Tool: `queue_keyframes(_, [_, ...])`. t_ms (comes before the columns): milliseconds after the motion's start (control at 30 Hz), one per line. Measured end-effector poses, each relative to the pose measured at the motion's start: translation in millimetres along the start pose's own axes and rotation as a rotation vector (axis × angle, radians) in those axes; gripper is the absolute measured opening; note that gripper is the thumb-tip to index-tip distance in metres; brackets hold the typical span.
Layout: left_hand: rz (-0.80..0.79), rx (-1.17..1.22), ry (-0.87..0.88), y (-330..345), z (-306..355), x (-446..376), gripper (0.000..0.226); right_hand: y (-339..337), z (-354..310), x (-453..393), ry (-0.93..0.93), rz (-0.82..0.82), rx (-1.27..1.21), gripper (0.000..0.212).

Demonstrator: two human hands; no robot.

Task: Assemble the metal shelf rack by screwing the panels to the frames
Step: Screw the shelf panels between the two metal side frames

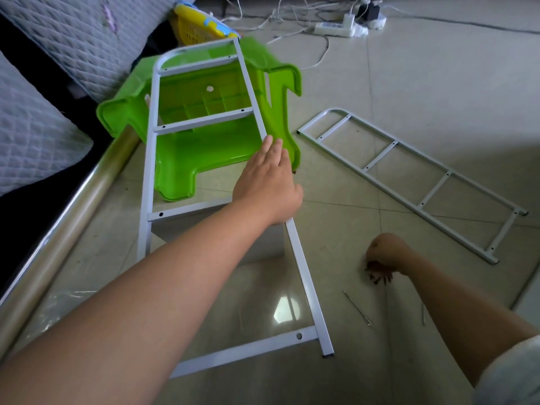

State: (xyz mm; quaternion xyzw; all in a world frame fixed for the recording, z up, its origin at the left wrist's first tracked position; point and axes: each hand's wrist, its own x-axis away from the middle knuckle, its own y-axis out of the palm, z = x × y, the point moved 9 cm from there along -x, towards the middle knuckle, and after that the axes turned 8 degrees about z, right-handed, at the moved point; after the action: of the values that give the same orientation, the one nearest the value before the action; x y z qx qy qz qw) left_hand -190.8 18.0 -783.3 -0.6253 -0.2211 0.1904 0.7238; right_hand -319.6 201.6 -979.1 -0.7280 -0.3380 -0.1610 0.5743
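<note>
Two hands: left hand (267, 182) flat, grip open, on frame (152, 159) rail; right hand (385, 255) pinching screws (380, 277) on floor.

The left hand (267, 182) covers a stretch of the white frame's (152, 176) right rail. The right hand's (385, 257) fingers curl out of sight over small dark pieces (380, 277), too tiny to identify. The far basket (201, 23) is blurred.

Glossy pale floor tiles (409, 83) mirror a bright light (a white patch low in the view). A grey quilted mattress (35, 135) runs along the left edge. A white power strip (333, 28) with tangled cables lies far back.
</note>
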Motion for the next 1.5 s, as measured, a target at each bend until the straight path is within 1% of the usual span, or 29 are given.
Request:
queue_keyframes(33, [0.003, -0.001, 0.001, 0, 0, 0, 0.062, -6, 0, 2, 0.020, -0.001, -0.129, 0.021])
queue_keyframes(67, [0.005, -0.004, 0.002, -1, 0, -1, 0.062, -12, 0, 3, 0.034, -0.001, -0.203, 0.024])
queue_keyframes(167, [0.012, 0.000, -0.006, 0, -1, -1, 0.063, -29, -6, 11, -0.002, 0.014, -0.211, 0.024])
queue_keyframes(200, [0.018, 0.012, -0.014, -1, -2, -1, 0.063, -34, -11, 15, -0.041, 0.026, -0.205, 0.020])
queue_keyframes(267, [0.042, 0.064, -0.027, -3, -4, 1, 0.061, -42, -22, 24, -0.105, 0.047, -0.246, 0.005])
queue_keyframes(400, [0.091, 0.206, -0.058, -13, -15, 12, 0.056, -56, -57, 44, -0.285, 0.113, -0.319, 0.016])
queue_keyframes(500, [0.131, 0.169, -0.019, -19, -30, 25, 0.055, -68, -87, 62, -0.387, 0.176, -0.385, 0.020])
queue_keyframes(533, [0.122, 0.162, -0.006, -18, -37, 30, 0.057, -71, -96, 67, -0.405, 0.181, -0.440, 0.021])
queue_keyframes(600, [0.049, 0.177, 0.043, -14, -47, 42, 0.064, -75, -115, 81, -0.431, 0.148, -0.594, 0.021])
queue_keyframes(667, [-0.026, 0.139, 0.077, -7, -60, 53, 0.073, -78, -134, 96, -0.469, 0.110, -0.725, 0.020])
queue_keyframes(700, [-0.035, 0.123, 0.074, -7, -69, 57, 0.073, -80, -143, 105, -0.493, 0.102, -0.766, 0.019])
queue_keyframes(767, [-0.006, 0.117, 0.031, -13, -86, 65, 0.065, -85, -160, 123, -0.554, 0.105, -0.816, 0.019])
queue_keyframes(800, [0.054, 0.098, 0.044, -19, -91, 68, 0.057, -88, -168, 132, -0.592, 0.114, -0.824, 0.021])
queue_keyframes(833, [0.096, 0.070, 0.066, -24, -95, 70, 0.050, -90, -175, 140, -0.629, 0.123, -0.823, 0.023])
queue_keyframes(900, [0.237, 0.031, 0.100, -33, -108, 75, 0.034, -91, -189, 156, -0.697, 0.122, -0.801, 0.026])
queue_keyframes(967, [0.279, 0.019, 0.052, -38, -124, 80, 0.025, -86, -204, 173, -0.774, 0.100, -0.728, 0.025])
queue_keyframes(1067, [0.324, -0.009, -0.018, -45, -139, 91, 0.015, -71, -226, 200, -0.901, 0.144, -0.488, 0.023])
queue_keyframes(1100, [0.322, 0.004, -0.052, -46, -141, 93, 0.015, -65, -231, 208, -0.928, 0.153, -0.430, 0.024])
queue_keyframes(1200, [0.251, 0.003, -0.130, -38, -148, 93, 0.027, -50, -244, 224, -0.999, 0.166, -0.322, 0.023])
queue_keyframes(1300, [0.206, 0.022, -0.141, -37, -149, 90, 0.030, -42, -251, 234, -1.063, 0.295, -0.167, 0.013])
queue_keyframes(1333, [0.191, 0.029, -0.136, -35, -149, 89, 0.030, -41, -252, 236, -1.074, 0.317, -0.160, 0.011])
queue_keyframes(1433, [0.169, 0.050, -0.114, -33, -149, 89, 0.035, -36, -256, 240, -1.096, 0.293, -0.198, 0.010])
queue_keyframes(1500, [0.190, 0.128, -0.101, -32, -152, 93, 0.052, -34, -262, 241, -1.097, 0.271, -0.191, 0.012])
